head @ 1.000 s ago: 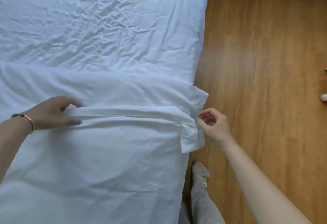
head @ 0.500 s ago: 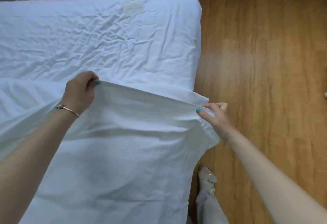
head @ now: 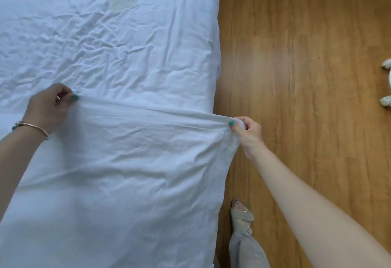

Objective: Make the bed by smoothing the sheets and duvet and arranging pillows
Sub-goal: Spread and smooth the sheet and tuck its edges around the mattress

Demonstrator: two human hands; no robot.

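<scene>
A white duvet covers the near half of the bed, its top edge stretched taut between my two hands. My left hand pinches that edge at the left, over the wrinkled white sheet. Past the bed's right side, my right hand grips the edge's right corner, lifted a little above the mattress. The sheet beyond the duvet is heavily creased. No pillow is in view.
Wooden floor runs along the bed's right side. My sandalled foot stands close to the bed near the bottom. Small white objects lie at the floor's far right edge. A pale patch marks the sheet near the head end.
The folded-back strip of duvet was picked up by both hands, unfolded and pulled toward the head of the bed; the edge is now stretched straight and lower over the sheet.
</scene>
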